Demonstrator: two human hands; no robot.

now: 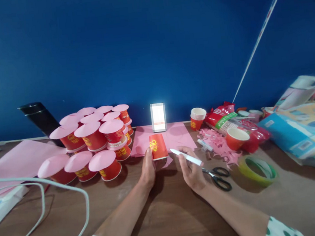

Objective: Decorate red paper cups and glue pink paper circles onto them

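Note:
My left hand (148,170) is closed around the side of a red paper cup (158,146) with gold characters. The cup is tilted, its wide end toward me. Between the fingers of my right hand (191,172) is a white marker pen (189,158), its tip pointing left at the cup without plainly touching it. Sheets of pink paper (180,135) lie flat behind the cup, and a small pink scrap pokes out below it. Black-handled scissors (220,179) rest just right of my right wrist, partly hidden by the hand.
Red cups topped with pink paper cones (102,161) are stacked at left, before a black bottle (41,119). A white cable (86,200) loops across the front left. At right are stacked cups (197,118), pink paper scraps (219,145), a tape roll (246,171) and a blue package (286,138).

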